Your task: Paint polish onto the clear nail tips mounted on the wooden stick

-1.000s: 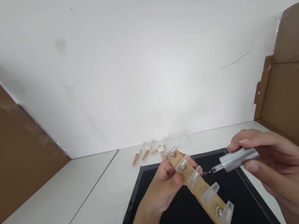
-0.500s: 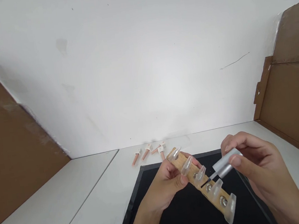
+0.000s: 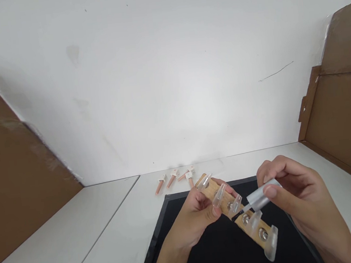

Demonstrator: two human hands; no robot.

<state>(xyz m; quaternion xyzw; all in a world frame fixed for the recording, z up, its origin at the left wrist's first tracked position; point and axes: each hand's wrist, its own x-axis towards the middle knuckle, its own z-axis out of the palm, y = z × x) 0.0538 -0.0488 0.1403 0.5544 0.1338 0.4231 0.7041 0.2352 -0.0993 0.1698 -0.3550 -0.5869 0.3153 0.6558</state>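
left hand (image 3: pixel 193 220) grips wood strip (image 3: pixel 236 215) w/ clear nails over black mat (image 3: pixel 172 216); right hand (image 3: pixel 297 198) pinches silver brush cap (image 3: pixel 260 197). bare white table (image 3: pixel 104 228) at 9.

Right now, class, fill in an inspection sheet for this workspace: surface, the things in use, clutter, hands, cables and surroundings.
Surface: white table with a black mat under the hands.
Things in use: wooden strip carrying a row of clear nail tips; a silver-capped brush, its bristle end at the third tip along.
Clutter: four small pink sticks lying beyond the mat.
Hands: left hand grips the wooden strip at its far end; right hand pinches the silver-capped brush.
Cables: nothing seen.
Surroundings: white wall behind; brown cardboard panels at both sides.
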